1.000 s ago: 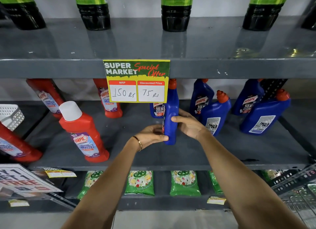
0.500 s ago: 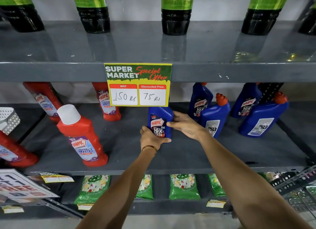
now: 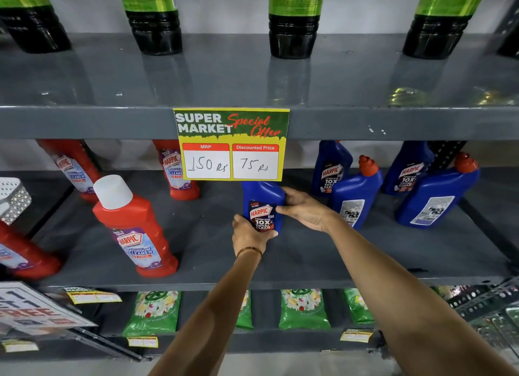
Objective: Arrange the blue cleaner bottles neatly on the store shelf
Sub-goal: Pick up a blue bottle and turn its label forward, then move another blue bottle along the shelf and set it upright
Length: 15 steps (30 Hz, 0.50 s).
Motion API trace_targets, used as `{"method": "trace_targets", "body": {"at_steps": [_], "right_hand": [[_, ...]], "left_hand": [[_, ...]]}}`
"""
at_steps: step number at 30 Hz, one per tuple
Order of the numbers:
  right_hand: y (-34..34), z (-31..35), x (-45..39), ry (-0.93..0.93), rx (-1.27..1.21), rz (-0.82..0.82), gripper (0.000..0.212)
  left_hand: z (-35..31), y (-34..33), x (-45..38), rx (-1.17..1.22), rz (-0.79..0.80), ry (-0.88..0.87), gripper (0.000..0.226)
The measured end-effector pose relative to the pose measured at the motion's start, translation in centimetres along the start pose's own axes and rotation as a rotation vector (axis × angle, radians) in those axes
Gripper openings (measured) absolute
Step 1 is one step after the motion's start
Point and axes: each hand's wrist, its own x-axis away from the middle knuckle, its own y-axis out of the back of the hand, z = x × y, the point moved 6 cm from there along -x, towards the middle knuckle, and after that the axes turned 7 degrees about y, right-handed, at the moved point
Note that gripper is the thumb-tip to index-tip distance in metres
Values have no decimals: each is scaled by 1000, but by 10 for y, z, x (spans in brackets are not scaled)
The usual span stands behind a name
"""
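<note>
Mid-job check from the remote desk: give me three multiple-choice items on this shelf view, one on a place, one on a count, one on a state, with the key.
1. Where does the held blue bottle stand?
A. On the top shelf among the green-labelled bottles
B. On the middle shelf, below the price sign
C. On the bottom shelf with the green packets

2. How many other blue bottles stand to its right?
A. Two
B. Four
C. Six

3. What are the hands doing?
A. Both on the blue bottle
B. Both hanging free
C. One on a red bottle

Key:
1 B: it sits on the middle shelf under the price sign.
2 B: four blue bottles, at and.
3 A: the left hand cups its base and the right hand wraps its side.
</note>
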Motion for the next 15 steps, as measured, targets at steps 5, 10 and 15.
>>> {"method": "trace_targets", "body": {"at_steps": [5, 10, 15], "right_hand": [[2, -1, 2, -5, 51, -21, 50], [10, -3, 12, -9, 198, -128, 52], [32, -19, 42, -79, 321, -404, 55]], "left_hand": [[0, 1, 1, -18, 20, -13, 67], [9, 6, 7, -33, 21, -15, 64], [18, 7, 21, -26, 15, -21, 62]]}}
